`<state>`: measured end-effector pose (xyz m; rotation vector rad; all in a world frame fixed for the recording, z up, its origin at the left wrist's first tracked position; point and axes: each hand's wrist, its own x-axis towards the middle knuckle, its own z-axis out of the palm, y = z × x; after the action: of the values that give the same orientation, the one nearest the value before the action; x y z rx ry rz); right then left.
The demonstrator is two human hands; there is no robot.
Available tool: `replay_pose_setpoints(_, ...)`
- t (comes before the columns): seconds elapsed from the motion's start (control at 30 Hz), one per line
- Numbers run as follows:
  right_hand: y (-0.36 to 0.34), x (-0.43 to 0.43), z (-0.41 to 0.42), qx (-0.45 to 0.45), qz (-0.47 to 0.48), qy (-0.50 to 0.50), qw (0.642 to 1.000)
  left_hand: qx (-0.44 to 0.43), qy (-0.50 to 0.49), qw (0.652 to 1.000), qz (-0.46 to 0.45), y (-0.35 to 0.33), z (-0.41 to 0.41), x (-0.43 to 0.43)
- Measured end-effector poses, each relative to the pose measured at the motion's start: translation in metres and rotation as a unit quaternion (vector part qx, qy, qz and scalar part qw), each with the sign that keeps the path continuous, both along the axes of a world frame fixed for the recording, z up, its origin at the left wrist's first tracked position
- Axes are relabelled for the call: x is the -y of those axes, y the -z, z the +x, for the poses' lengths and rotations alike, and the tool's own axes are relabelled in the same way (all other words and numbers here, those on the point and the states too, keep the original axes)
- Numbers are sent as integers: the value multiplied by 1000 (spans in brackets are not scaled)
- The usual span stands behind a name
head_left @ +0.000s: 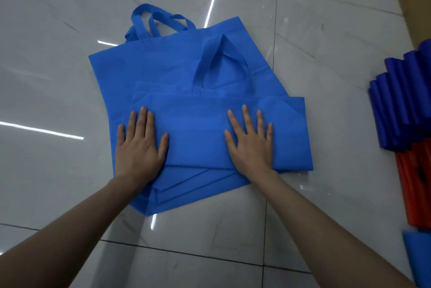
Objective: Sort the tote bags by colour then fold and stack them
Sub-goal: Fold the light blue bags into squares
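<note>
While both forearms reach up from the lower corners of the frame, the left hand (140, 148) and the right hand (250, 145) lie palm-down on a folded blue tote bag (198, 129) in the middle of the picture. Neither hand grasps anything: the fingers are straight and slightly spread, pointing toward the top of the frame, and they press flat on the cloth. The left hand sits at the bag's left edge, its little finger just off the fold. The right hand sits right of centre, well inside the bag's right edge.

The folded bag forms a wide band with its fold line toward the bottom of the frame, and its handle loop (219, 59) stretches upward. It rests on more flat blue tote bags (130, 66), skewed beneath it; how many I cannot tell, though layered corners show below the wrists. Their handles (161, 19) curl at the upper left of the pile. All of this lies on a glossy grey marble-tile floor (70, 31) that reflects strip lights.

At the right edge of the frame, well apart from the hands, stands a row of darker blue folded bags (401, 106), with red folded bags (415, 185) just below them and a scrap of lighter blue fabric (417, 255) in the lower right corner.
</note>
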<state>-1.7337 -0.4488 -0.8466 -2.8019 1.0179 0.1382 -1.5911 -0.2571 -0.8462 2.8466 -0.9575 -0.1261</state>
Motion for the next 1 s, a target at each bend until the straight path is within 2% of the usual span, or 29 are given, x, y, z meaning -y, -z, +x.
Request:
replay_pose_setpoints(0.2,-3,31,-34,-9,-29,44,999,-2,2,1000,15,-2,0,1)
replay_pose_setpoints(0.47,-11,25,-53,-44,-23,39,998,-9,38,999,12,-16,2,-5)
replay_pose_setpoints(0.6,-15,11,-66,56,-87,62,993,56,32,998,-26,-31,-13,-6)
replay_pose_setpoints(0.67,-16,5,-66,80,-109,66,989,54,56,996,-47,-30,-20,-1)
replay_pose_setpoints(0.8,-18,7,-46,141,-27,82,986,-17,108,994,-20,-14,-29,4)
replay_pose_setpoints(0.9,-20,18,-21,148,50,133,979,-26,102,994,2,-6,-33,4)
replay_pose_setpoints(1.0,-23,30,3,151,33,174,972,-20,94,995,5,-5,-32,6)
